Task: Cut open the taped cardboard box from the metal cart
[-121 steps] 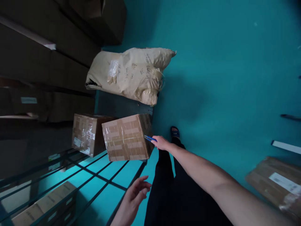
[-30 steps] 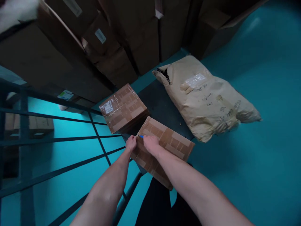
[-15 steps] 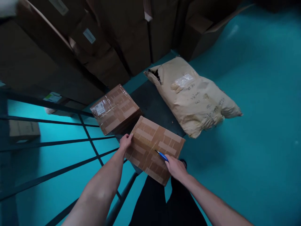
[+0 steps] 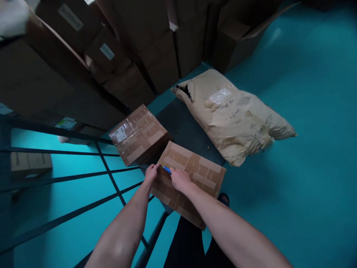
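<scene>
One sack (image 4: 231, 115), one farther box (image 4: 139, 134) and one nearer box (image 4: 205, 173) are carried by one cart (image 4: 185, 124). Over the nearer box, one blue tool (image 4: 167, 169) is gripped in the right hand (image 4: 180, 179); that box's left edge is touched by the left hand (image 4: 151, 174), whose pinch cannot be confirmed.

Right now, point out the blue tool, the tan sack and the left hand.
Blue tool (image 4: 167, 169): head view, on its handle.
Tan sack (image 4: 232, 114): head view, upper face.
Left hand (image 4: 151, 173): head view, its back.
</scene>
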Tool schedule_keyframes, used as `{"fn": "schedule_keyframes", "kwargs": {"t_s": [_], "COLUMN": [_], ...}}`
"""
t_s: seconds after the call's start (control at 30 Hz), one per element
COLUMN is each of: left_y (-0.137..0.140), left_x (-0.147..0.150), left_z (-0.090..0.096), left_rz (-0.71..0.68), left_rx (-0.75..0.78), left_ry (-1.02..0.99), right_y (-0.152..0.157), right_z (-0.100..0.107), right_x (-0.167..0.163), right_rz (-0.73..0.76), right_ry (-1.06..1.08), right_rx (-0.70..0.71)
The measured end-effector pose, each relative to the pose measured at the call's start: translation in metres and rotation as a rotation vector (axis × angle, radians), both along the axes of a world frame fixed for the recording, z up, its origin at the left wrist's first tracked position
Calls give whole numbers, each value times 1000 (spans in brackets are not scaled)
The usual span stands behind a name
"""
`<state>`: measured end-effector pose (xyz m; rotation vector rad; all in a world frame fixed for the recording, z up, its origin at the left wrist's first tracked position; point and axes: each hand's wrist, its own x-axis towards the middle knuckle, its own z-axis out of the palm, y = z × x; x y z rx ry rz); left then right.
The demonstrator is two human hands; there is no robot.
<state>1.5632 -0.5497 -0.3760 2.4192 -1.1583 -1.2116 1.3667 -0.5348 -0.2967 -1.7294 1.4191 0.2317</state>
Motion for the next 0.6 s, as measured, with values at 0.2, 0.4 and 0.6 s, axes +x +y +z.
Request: {"fn": "schedule_keyframes", "kwargs": {"t_s": [0.2, 0.4, 0.6], "left_y": [2, -4, -4], "left_x": [-1, -3, -8], "left_z": [4, 7, 19], "left_rz": [37, 23, 10], "left_rx": [-4, 4, -12], "left_ry": [21, -5, 16], "right_y": [-1, 39, 107], "right_z": [9, 15, 20], "right_x": [6, -46, -141], "right_rz": [48, 63, 50], "right_ry": [48, 153, 226], "right_rx": [-37, -33, 35]}}
